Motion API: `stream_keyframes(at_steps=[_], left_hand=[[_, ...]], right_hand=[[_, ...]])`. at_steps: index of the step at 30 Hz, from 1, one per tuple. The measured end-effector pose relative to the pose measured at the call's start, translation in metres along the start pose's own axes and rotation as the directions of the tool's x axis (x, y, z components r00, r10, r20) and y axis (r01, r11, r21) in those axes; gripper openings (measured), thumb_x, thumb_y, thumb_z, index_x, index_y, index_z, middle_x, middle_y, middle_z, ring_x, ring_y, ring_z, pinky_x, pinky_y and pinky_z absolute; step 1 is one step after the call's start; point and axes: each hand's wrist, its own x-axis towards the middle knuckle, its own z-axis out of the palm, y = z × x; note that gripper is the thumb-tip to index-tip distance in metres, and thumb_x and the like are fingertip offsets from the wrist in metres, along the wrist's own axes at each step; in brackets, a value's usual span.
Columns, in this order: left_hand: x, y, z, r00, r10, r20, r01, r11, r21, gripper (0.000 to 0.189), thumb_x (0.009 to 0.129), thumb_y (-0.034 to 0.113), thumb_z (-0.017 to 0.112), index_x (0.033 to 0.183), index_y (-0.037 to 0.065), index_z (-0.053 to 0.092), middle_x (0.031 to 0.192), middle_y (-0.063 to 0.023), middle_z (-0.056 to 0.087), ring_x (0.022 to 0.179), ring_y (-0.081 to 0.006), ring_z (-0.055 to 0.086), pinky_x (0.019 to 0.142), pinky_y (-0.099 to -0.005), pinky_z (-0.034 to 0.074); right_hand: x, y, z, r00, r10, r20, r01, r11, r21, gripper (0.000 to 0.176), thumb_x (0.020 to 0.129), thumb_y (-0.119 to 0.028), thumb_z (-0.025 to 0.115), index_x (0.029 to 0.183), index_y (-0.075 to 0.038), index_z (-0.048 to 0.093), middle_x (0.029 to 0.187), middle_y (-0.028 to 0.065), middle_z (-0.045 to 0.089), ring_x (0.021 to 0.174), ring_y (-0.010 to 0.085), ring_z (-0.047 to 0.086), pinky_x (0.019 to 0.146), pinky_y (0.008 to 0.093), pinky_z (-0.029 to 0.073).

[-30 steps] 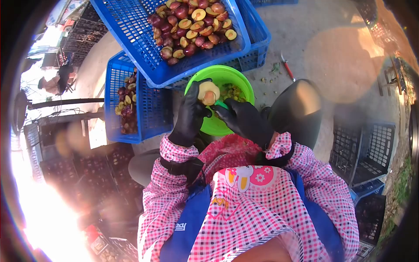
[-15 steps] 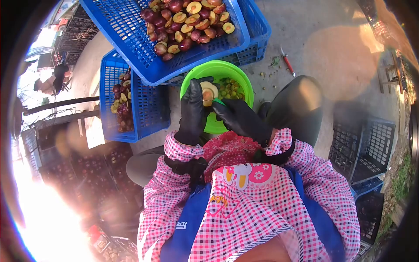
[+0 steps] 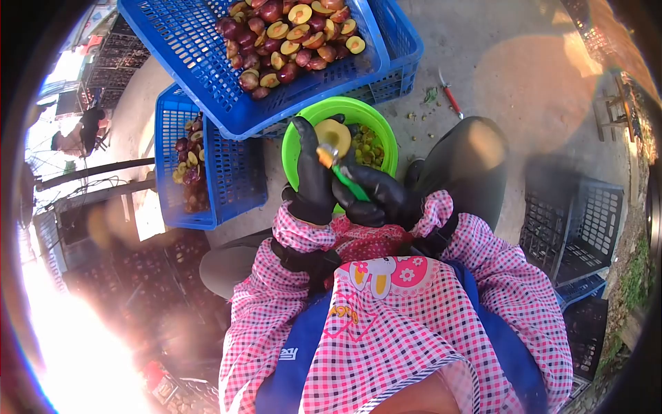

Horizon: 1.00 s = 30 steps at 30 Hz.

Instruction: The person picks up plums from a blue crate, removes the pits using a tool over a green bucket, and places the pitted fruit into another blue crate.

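Note:
Over the green bucket (image 3: 389,134), my left hand (image 3: 310,172), in a black glove, is closed round a halved fruit (image 3: 334,136) with its yellow cut face up. My right hand (image 3: 376,193), also gloved, grips a green-handled tool (image 3: 352,183). The tool's metal tip is at the lower edge of the fruit's cut face, with a small orange-brown piece on it. Inside the bucket lie many small yellow-green pieces (image 3: 367,146).
A blue crate (image 3: 207,93) of halved fruit tilts on another blue crate beyond the bucket. A second blue crate (image 3: 238,181) with fruit stands at left. Red-handled shears (image 3: 452,99) lie on the floor. Black crates (image 3: 593,228) stand at right.
The tool has turned and its green handle and metal tip now show. My right hand has moved slightly lower. The fruit's cut face is more exposed, with the orange-brown piece at its lower edge.

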Motion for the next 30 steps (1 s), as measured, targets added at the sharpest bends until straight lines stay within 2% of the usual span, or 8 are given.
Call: stream_keyframes(at_steps=[7,9,10,11,16,25,27,30], left_hand=[[0.124,0.059,-0.083,0.961,0.274,0.028,-0.272,0.927,0.259,0.052,0.093,0.055,0.054,0.112,0.007,0.060,0.093,-0.0075,0.067,0.083,-0.0251,0.067,0.070,-0.0375,0.055],[0.145,0.106,-0.078,0.746,0.409,0.525,-0.551,-0.064,0.832,0.042,0.091,0.038,0.060,0.117,0.005,0.061,0.099,-0.0105,0.067,0.091,-0.0278,0.067,0.073,-0.0388,0.055],[0.166,0.113,-0.058,0.967,0.250,-0.057,-0.142,0.707,0.693,0.039,0.087,0.028,0.060,0.118,0.004,0.062,0.101,-0.0157,0.068,0.095,-0.0297,0.067,0.080,-0.0381,0.053],[0.201,0.112,-0.069,0.966,0.252,-0.051,-0.147,0.704,0.695,0.039,0.087,0.028,0.060,0.118,0.004,0.062,0.101,-0.0157,0.068,0.095,-0.0297,0.067,0.080,-0.0381,0.053],[0.341,0.086,-0.114,0.863,0.220,0.455,-0.281,-0.540,0.793,0.047,0.085,0.019,0.057,0.131,0.009,0.052,0.115,-0.0201,0.063,0.106,-0.0359,0.063,0.086,-0.0454,0.051],[0.264,0.088,-0.078,0.878,0.231,0.420,-0.336,-0.328,0.883,0.046,0.084,0.020,0.065,0.127,0.009,0.054,0.110,-0.0192,0.065,0.093,-0.0338,0.067,0.079,-0.0431,0.053],[0.197,0.097,-0.052,0.987,0.014,0.159,-0.136,0.602,0.787,0.046,0.084,0.019,0.066,0.126,0.005,0.054,0.101,-0.0132,0.066,0.082,-0.0235,0.068,0.073,-0.0342,0.054],[0.114,0.077,-0.036,0.988,0.020,0.151,-0.090,0.878,0.471,0.045,0.084,0.011,0.064,0.127,0.002,0.053,0.102,-0.0075,0.063,0.082,-0.0174,0.064,0.074,-0.0293,0.054]], right_hand=[[0.016,0.017,-0.022,0.874,-0.381,-0.302,-0.123,0.427,-0.896,0.051,0.097,-0.051,0.048,0.086,-0.004,0.066,0.055,0.0038,0.054,0.043,0.0109,0.049,0.042,0.0264,0.037],[0.013,0.001,-0.009,0.876,-0.225,-0.427,-0.249,0.548,-0.799,0.049,0.094,-0.049,0.055,0.096,-0.003,0.069,0.063,0.0089,0.061,0.052,0.0155,0.057,0.051,0.0312,0.045],[0.016,0.005,-0.019,0.854,-0.357,-0.378,-0.191,0.462,-0.866,0.049,0.094,-0.049,0.055,0.096,-0.002,0.069,0.066,0.0111,0.063,0.057,0.0181,0.060,0.056,0.0336,0.047],[0.017,0.008,-0.023,0.819,-0.478,-0.318,-0.141,0.370,-0.918,0.049,0.094,-0.048,0.055,0.096,-0.001,0.068,0.069,0.0133,0.064,0.063,0.0207,0.062,0.061,0.0360,0.049],[0.009,-0.003,-0.017,0.811,-0.445,-0.380,-0.148,0.472,-0.869,0.041,0.096,-0.039,0.056,0.105,0.000,0.065,0.073,0.0149,0.064,0.068,0.0231,0.064,0.066,0.0383,0.049],[0.014,-0.003,-0.025,0.658,-0.577,-0.484,-0.305,0.383,-0.872,0.040,0.096,-0.037,0.057,0.109,0.000,0.061,0.071,0.0107,0.065,0.067,0.0221,0.066,0.061,0.0361,0.049],[0.015,-0.003,-0.023,0.612,-0.660,-0.436,-0.202,0.403,-0.893,0.037,0.096,-0.035,0.057,0.110,-0.001,0.061,0.072,0.0123,0.065,0.068,0.0248,0.067,0.060,0.0373,0.049],[0.012,-0.014,-0.013,0.560,-0.744,-0.365,-0.097,0.379,-0.920,0.033,0.094,-0.036,0.058,0.107,-0.005,0.059,0.079,0.0179,0.066,0.073,0.0344,0.067,0.063,0.0441,0.049]])
